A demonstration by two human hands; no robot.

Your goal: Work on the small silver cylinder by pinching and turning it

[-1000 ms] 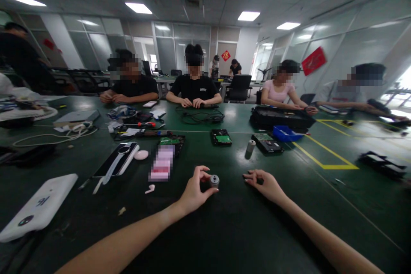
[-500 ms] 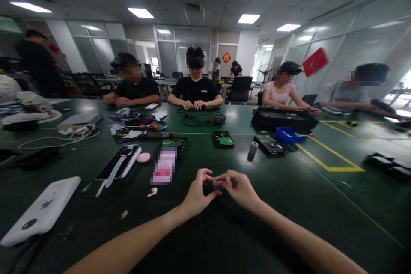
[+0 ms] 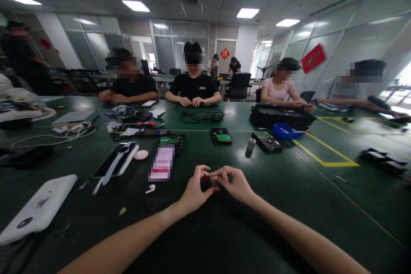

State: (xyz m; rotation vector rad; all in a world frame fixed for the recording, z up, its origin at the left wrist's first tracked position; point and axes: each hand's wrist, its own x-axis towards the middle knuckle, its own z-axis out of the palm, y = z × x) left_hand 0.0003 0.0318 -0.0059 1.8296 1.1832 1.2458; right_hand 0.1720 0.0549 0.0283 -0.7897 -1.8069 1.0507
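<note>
Between my fingers is a small grey cylinder (image 3: pixel 213 182), mostly covered by them. My left hand (image 3: pixel 196 188) curls around it, with the thumb low on its near side and the fingers by its top. From the other side my right hand (image 3: pixel 236 183) pinches at the cylinder's upper end. Both hands are close to the green table (image 3: pixel 282 205). Beyond them stands a similar silver-grey cylinder (image 3: pixel 251 144), upright. An open hard drive (image 3: pixel 268 141) and a smaller drive with a green board (image 3: pixel 221 135) lie farther back.
To the left lie a pixelated phone (image 3: pixel 161 162), a white earbud (image 3: pixel 150 189), a pink round case (image 3: pixel 141 154), a watch (image 3: pixel 123 149) and a white device (image 3: pixel 38 209). Across the table are a blue tray (image 3: pixel 289 131), a black case (image 3: pixel 282 115), cables (image 3: pixel 201 114) and several seated people.
The view has shifted slightly, so the table things appear a little farther left and higher. My hands keep the same hold on the cylinder, with slight finger movement.
</note>
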